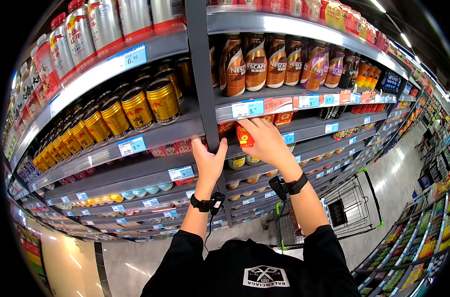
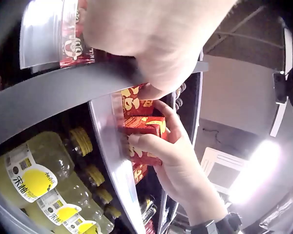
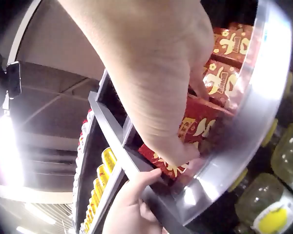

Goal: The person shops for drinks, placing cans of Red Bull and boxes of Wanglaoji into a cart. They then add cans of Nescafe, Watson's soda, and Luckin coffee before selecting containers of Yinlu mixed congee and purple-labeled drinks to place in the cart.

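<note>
In the head view my right hand (image 1: 264, 140) reaches under the price rail and grips a red carton (image 1: 244, 136) with yellow lettering. The left wrist view shows the thumb on the near face of this carton (image 2: 145, 126) and fingers on its far side. More red cartons (image 3: 223, 80) stand beside it on the shelf, behind a clear front lip (image 3: 251, 109). My left hand (image 1: 208, 161) rests at the dark shelf upright (image 1: 205, 89), thumb to its right and fingers to its left. Those fingertips are partly hidden at the shelf edge.
Gold cans (image 1: 136, 106) line the shelf to the left, and brown coffee bottles (image 1: 254, 64) stand above the right hand. Bottles of yellowish drink (image 2: 36, 170) sit below the cartons. A shopping cart (image 1: 353, 208) stands at the lower right, in the aisle.
</note>
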Demonstrator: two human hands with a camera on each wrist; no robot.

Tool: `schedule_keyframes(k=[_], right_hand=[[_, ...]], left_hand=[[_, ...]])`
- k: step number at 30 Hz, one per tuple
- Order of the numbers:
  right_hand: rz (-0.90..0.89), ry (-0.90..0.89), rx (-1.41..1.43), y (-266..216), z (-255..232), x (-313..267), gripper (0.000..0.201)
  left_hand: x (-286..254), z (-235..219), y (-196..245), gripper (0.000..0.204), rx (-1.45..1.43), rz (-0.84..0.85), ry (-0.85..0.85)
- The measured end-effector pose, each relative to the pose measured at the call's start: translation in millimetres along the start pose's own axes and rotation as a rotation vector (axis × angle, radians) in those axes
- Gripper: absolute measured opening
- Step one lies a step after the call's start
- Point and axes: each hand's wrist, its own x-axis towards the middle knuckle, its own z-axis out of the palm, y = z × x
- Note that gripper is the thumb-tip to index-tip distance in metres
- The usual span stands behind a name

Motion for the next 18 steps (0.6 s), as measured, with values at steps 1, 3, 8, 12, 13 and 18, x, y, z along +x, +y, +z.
schedule_keyframes(k=[1, 3, 8, 12, 13, 18], right_hand=[[0.005, -0.003, 0.003, 0.9, -0.6, -1.2, 0.071], [-0.059, 0.049, 0.026, 2.5, -3.0, -3.4, 0.067], [-0.132, 0.142, 0.06, 10.6, 6.4, -12.3, 0.058], [-0.152, 0.197, 0.006, 17.7, 13.9, -19.9, 0.055], [-0.149, 0.202, 0.002, 18.3, 14.0, -21.8, 0.053], [-0.149, 0.215, -0.04, 17.6, 5.1, -28.2, 0.048]], left_hand=[[-1.3, -0.9, 3.5, 0.051, 0.002, -0.004, -0.004], [-3.7, -0.9, 9.0, 0.059, -0.026, 0.085, 0.056], [-16.2, -2.2, -7.2, 0.071, 0.128, 0.258, 0.13], [-15.2, -6.7, -5.8, 0.062, 0.3, 0.48, 0.143], [-15.2, -8.4, -6.1, 0.055, 0.389, 0.457, 0.125], [-8.9, -9.8, 16.6, 0.041, 0.414, 0.602, 0.137]])
